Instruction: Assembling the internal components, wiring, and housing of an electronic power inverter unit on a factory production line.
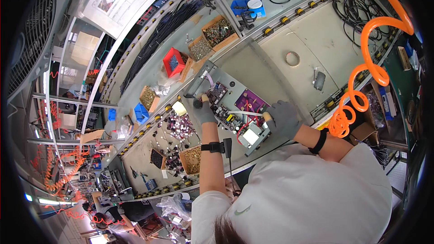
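An open grey metal chassis (231,91) lies tilted on the bench in front of me. Inside are a purple circuit board (251,102), other boards with components, red wires and a white flat cable (244,113). My left hand (204,110), in a grey glove with bare fingertips, is closed at the chassis's left edge; a small dark shape beside its fingers is unclear. At the right edge, my right hand (285,118), gloved the same way, has its thumb over the rim near the cable's end. Its other fingers are partly hidden.
Left of the chassis lie a heap of white-tipped connectors (181,126) and a box of brass-coloured parts (191,160). Beyond are a red bin (173,62) and screw boxes (218,31). A tape roll (292,58) lies right, near a coiled orange air hose (357,99).
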Motion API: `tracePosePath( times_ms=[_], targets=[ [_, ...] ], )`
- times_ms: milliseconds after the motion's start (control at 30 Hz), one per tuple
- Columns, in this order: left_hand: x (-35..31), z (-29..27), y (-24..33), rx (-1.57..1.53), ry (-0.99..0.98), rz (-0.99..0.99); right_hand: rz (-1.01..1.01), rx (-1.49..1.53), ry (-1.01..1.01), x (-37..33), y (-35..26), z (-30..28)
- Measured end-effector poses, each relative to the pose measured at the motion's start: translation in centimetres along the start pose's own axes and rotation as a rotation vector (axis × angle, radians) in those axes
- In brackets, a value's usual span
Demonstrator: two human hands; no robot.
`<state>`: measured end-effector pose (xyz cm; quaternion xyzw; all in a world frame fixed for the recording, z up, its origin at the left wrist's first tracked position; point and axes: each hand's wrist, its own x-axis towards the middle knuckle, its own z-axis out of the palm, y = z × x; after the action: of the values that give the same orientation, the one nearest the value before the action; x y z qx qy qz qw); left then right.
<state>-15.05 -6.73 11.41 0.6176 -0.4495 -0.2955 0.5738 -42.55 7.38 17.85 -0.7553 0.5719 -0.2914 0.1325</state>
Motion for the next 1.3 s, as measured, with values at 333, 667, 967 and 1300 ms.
tracePosePath(
  times_ms=[333,667,967,1300],
  targets=[
    [3.4,-5.0,-4.0,0.262,-0.088,-0.196,-0.016,-0.003,0.018,0.2,0.2,0.4],
    [5.9,-3.2,-1.9,0.565,-0.385,-0.264,-0.022,-0.028,0.004,-0.2,-0.2,0.2],
    [4.5,-1.6,-1.0,0.337,-0.115,-0.085,-0.052,0.003,0.036,0.2,-0.3,-0.4],
    [-0.4,-6.0,-5.1,0.592,0.045,-0.525,-0.038,0.015,0.03,0.3,-0.2,-0.4]
  ],
)
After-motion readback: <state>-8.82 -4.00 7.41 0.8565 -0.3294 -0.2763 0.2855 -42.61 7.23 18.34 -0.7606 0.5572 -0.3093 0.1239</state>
